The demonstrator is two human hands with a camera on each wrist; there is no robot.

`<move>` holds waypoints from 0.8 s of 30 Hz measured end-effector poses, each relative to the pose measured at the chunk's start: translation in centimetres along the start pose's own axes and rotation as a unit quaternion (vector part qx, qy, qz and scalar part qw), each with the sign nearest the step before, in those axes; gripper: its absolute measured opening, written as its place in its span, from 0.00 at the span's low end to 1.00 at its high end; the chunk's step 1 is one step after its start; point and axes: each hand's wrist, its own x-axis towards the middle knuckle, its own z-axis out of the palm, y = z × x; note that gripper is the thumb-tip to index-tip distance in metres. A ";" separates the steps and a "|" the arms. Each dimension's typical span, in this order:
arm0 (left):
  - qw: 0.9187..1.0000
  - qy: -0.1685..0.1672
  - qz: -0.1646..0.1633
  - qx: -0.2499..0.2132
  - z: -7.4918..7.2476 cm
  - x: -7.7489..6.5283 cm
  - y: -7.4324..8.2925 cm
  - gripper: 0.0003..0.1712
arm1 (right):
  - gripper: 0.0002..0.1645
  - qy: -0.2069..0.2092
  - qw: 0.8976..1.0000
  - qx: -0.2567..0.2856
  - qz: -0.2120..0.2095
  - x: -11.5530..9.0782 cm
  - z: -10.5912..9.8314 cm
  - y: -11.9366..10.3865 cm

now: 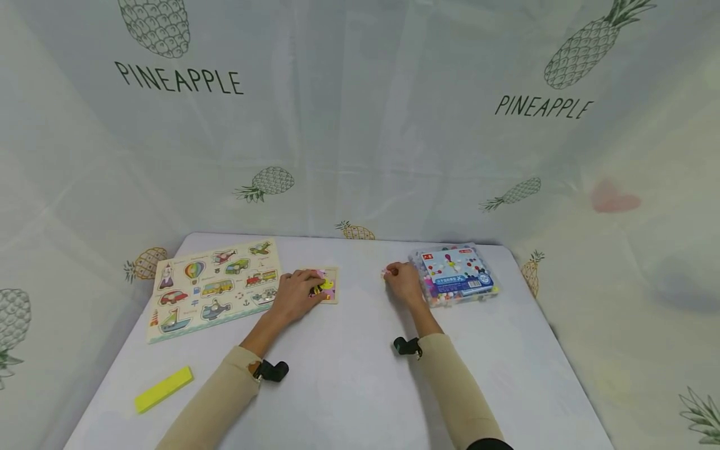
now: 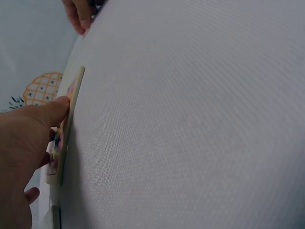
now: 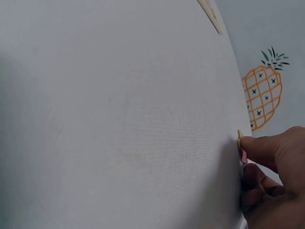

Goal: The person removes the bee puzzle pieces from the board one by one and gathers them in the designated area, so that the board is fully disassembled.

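Note:
A small square jigsaw puzzle (image 1: pixel 332 294) with a yellow-and-black figure on pink lies at the middle of the table. My left hand (image 1: pixel 294 292) rests over its left part, hiding that side; in the left wrist view the thumb (image 2: pixel 59 107) presses near the edge of the puzzle (image 2: pixel 71 119). To the right, my right hand (image 1: pixel 404 281) pinches a small pink puzzle piece (image 1: pixel 385 273) between thumb and fingers. In the right wrist view the piece (image 3: pixel 243 155) shows a pale edge and stands close over the white tabletop, mostly covered by the fingers.
A large wooden vehicle puzzle board (image 1: pixel 197 306) lies at the left. Nearer on that side is a yellow bar (image 1: pixel 164 390). A clear plastic case with a blue label (image 1: pixel 458 275) sits just right of my right hand. A pineapple-print curtain (image 1: pixel 360 125) hangs behind the table.

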 end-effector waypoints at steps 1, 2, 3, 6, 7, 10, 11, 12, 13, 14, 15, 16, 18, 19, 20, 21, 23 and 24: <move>1.000 0.002 0.002 0.003 0.0 0.0 0.0 0.21 | 0.14 0.000 1.000 -0.001 -0.002 0.0 0.0 0.0; 1.000 0.003 0.003 0.006 -0.1 0.0 0.0 0.21 | 0.14 0.000 1.000 -0.002 -0.004 0.0 0.0 0.0; 1.000 0.003 0.003 0.007 -0.1 -0.1 0.0 0.21 | 0.14 -0.001 1.000 -0.002 -0.006 0.0 0.0 0.0; 1.000 0.001 0.004 0.006 0.0 -0.1 -0.1 0.20 | 0.15 -0.001 1.000 -0.002 -0.012 0.0 0.0 0.1; 1.000 0.000 0.005 0.006 0.1 -0.1 -0.1 0.20 | 0.16 -0.002 1.000 -0.002 -0.013 0.0 0.0 0.2; 1.000 -0.001 0.006 0.006 0.2 -0.1 -0.2 0.20 | 0.18 -0.002 1.000 -0.001 -0.014 -0.1 -0.1 0.2; 1.000 -0.001 0.005 0.006 0.3 -0.1 -0.2 0.20 | 0.19 -0.003 1.000 0.000 -0.014 -0.1 -0.1 0.2; 1.000 -0.001 0.004 0.007 0.3 -0.1 -0.3 0.20 | 0.20 -0.004 1.000 0.001 -0.014 -0.1 -0.1 0.2; 1.000 -0.001 0.003 0.006 0.3 -0.1 -0.3 0.21 | 0.21 -0.007 1.000 0.003 -0.014 -0.1 -0.1 0.3; 1.000 0.000 0.001 0.004 0.3 -0.1 -0.3 0.21 | 0.21 -0.009 1.000 0.005 -0.014 -0.1 -0.1 0.2; 1.000 0.000 -0.001 0.001 0.3 -0.1 -0.3 0.21 | 0.21 -0.011 1.000 0.005 -0.015 -0.1 -0.1 0.3; 1.000 -0.001 -0.003 -0.003 0.2 -0.1 -0.3 0.21 | 0.21 -0.013 1.000 0.005 -0.016 -0.1 -0.1 0.3; 1.000 -0.003 -0.007 -0.017 0.2 -0.1 -0.3 0.22 | 0.21 -0.016 1.000 0.010 -0.013 -0.1 -0.1 0.4; 1.000 -0.005 -0.010 -0.025 0.1 -0.1 -0.3 0.22 | 0.21 -0.016 1.000 0.012 -0.013 -0.1 -0.1 0.4; 0.999 -0.006 -0.013 -0.031 0.1 -0.1 -0.3 0.22 | 0.21 -0.017 1.000 0.014 -0.010 0.0 -0.1 0.4; 0.999 -0.008 -0.016 -0.037 0.1 -0.1 -0.3 0.22 | 0.21 -0.017 1.000 0.015 -0.008 0.0 -0.1 0.5; 0.999 -0.010 -0.022 -0.044 0.2 -0.1 -0.3 0.22 | 0.21 -0.017 1.000 0.016 -0.005 0.0 -0.1 0.5; 0.999 -0.009 -0.025 -0.044 0.2 -0.1 -0.3 0.22 | 0.22 -0.017 1.000 0.017 -0.005 0.0 -0.1 0.5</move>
